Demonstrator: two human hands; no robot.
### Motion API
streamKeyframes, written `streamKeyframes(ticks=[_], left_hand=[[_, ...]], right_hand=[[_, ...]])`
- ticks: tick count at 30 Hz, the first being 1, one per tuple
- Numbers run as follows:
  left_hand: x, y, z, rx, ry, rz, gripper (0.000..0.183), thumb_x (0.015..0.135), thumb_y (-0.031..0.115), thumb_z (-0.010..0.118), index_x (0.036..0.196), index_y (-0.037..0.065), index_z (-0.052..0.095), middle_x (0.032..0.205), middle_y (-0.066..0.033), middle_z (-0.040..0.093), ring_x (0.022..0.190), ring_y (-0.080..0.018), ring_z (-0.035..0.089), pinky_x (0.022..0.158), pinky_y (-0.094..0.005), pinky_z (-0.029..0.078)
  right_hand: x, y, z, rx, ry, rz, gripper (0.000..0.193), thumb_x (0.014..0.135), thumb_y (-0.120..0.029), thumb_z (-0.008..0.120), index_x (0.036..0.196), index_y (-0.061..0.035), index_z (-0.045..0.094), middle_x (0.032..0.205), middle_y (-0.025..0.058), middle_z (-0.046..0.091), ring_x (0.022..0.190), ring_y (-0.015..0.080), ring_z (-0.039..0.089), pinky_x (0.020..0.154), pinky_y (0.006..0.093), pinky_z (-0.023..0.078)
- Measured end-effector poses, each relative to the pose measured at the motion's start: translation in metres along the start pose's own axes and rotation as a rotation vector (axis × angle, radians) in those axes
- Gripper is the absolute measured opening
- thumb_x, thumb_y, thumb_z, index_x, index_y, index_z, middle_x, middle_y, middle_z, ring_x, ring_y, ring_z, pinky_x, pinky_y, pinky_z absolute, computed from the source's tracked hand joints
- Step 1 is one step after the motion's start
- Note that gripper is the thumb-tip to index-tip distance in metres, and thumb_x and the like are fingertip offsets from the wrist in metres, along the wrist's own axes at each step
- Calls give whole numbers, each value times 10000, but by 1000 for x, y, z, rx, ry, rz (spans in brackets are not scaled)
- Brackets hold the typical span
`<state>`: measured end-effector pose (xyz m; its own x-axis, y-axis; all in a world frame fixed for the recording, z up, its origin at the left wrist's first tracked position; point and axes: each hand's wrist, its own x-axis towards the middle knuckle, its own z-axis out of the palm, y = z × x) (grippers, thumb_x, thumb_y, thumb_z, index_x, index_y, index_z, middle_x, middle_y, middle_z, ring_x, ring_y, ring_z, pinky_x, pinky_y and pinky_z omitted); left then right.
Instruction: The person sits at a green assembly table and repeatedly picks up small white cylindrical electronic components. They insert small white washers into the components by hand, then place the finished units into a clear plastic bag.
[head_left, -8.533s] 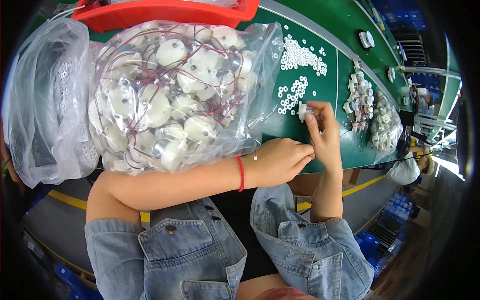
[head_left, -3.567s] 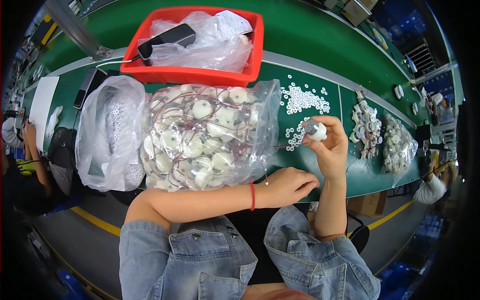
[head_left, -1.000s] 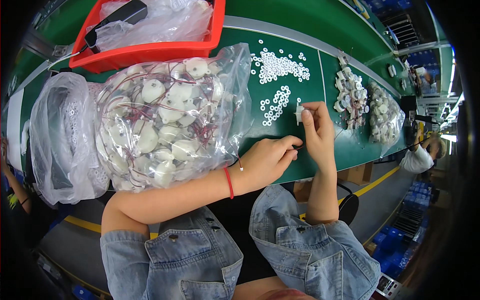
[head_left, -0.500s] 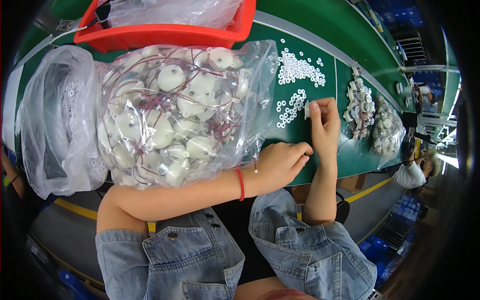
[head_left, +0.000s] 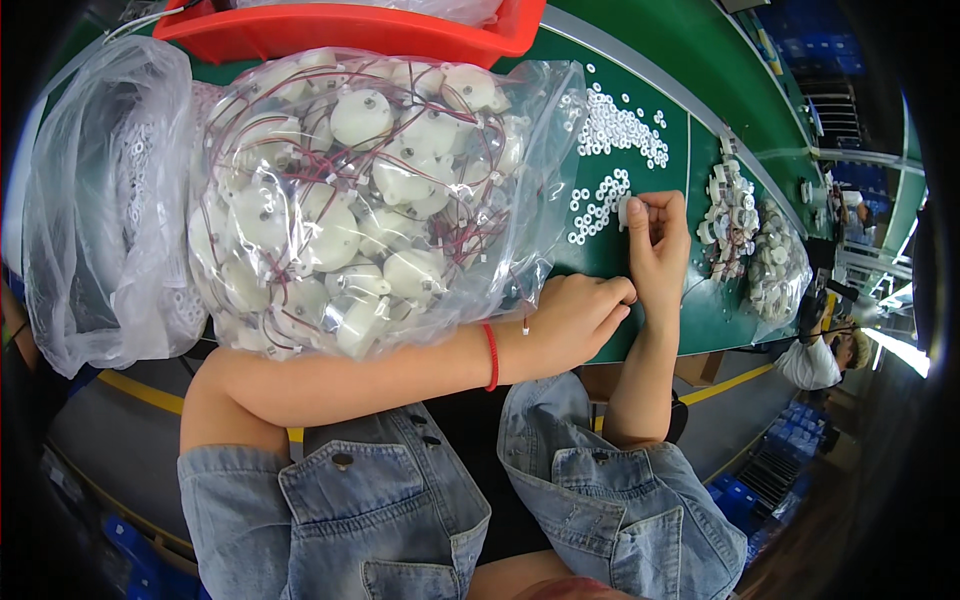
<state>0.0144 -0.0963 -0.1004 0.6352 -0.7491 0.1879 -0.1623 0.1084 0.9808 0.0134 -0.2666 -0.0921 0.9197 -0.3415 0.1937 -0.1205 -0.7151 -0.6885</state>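
Note:
My right hand (head_left: 658, 245) is closed, with thumb and fingers pinching a small white plastic part (head_left: 624, 213) held on edge over the green table. Just to its left lies a small group of white ring-shaped washers (head_left: 603, 205), and a larger spread of washers (head_left: 622, 130) sits farther back. My left hand (head_left: 582, 312), a red cord bracelet (head_left: 491, 357) at its wrist, rests curled near the table's front edge beside my right wrist. Its fingers are bent together, and whatever may be in them is hidden.
A large clear bag of white round motors with red-and-dark wires (head_left: 335, 235) lies left of my hands, above my left forearm. Beyond it are another clear bag (head_left: 70, 220) of white rings and a red bin (head_left: 330, 38). Motors (head_left: 730, 215) and a bagged pile (head_left: 778, 260) sit right.
The whole view has shifted slightly, so the table things appear a little higher and farther right. My hands keep nearly the same pose, with the white part still pinched in the right.

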Motion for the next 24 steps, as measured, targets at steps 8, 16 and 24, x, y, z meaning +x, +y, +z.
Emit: streamKeyframes(ticks=[8, 16, 24], left_hand=[[0, 2, -1, 5, -23, -30, 194, 943, 132, 527, 1074, 1, 585, 881, -189, 689, 829, -369, 668, 738, -466, 518], [0, 0, 1, 14, -8, -1, 191, 941, 127, 527, 1064, -3, 593, 890, -181, 695, 828, -358, 675, 739, -451, 526], [1, -1, 2, 17, -14, -18, 190, 940, 124, 526, 1055, -7, 600, 883, -175, 698, 827, -351, 678, 741, -442, 529]], right_hand=[[0, -3, -1, -40, -25, -28, 208, 927, -178, 657, 925, -8, 538, 621, 16, 461, 536, 85, 376, 478, 266, 298], [15, -24, -18, -276, -272, -75, 178, 907, -120, 629, 955, -25, 486, 771, 151, 569, 659, 300, 533, 600, 391, 423], [20, -28, -20, -470, -323, -292, 192, 888, -109, 627, 929, -23, 461, 804, 168, 565, 786, 379, 552, 672, 458, 430]])
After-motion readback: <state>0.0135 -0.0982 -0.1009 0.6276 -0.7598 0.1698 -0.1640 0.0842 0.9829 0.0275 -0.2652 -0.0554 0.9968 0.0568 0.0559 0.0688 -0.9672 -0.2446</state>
